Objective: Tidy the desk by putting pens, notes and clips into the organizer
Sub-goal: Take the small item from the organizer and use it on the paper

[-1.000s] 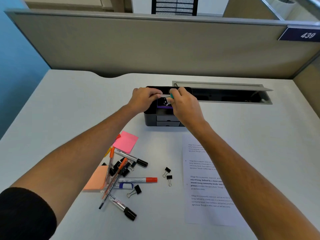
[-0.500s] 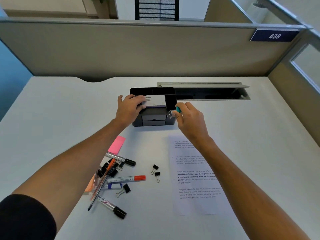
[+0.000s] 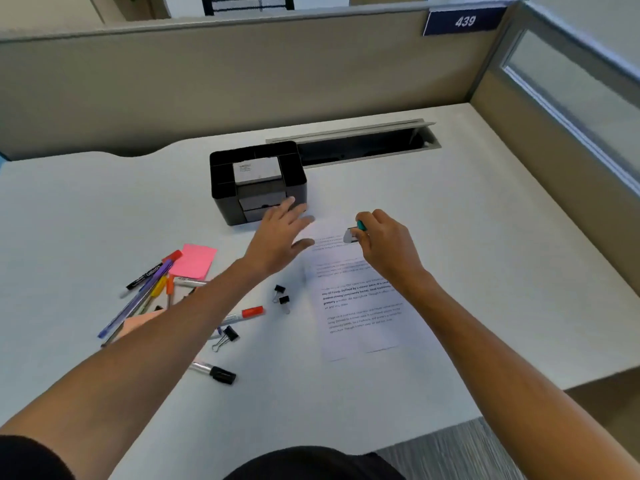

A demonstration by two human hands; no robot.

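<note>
A black desk organizer (image 3: 221,183) stands at the back of the desk with a white note pad (image 3: 256,170) in its middle slot. My left hand (image 3: 277,237) hovers open just in front of the organizer's lower right corner. My right hand (image 3: 384,244) is shut on a small teal and silver object (image 3: 355,232), held over the top of a printed paper sheet (image 3: 356,306). Pens and markers (image 3: 149,285), a pink sticky pad (image 3: 195,259), an orange sticky pad (image 3: 138,323) and black binder clips (image 3: 282,297) lie at the left, partly hidden by my left arm.
An open cable slot (image 3: 360,147) runs along the desk's back edge, right of the organizer. Beige partition walls (image 3: 242,81) close the back and right sides. A black-capped marker (image 3: 216,372) lies nearest the front edge.
Both hands have come back from the organizer toward me. The left let go of the white pad, which stays in the organizer; the right carried the teal object out over the paper.
</note>
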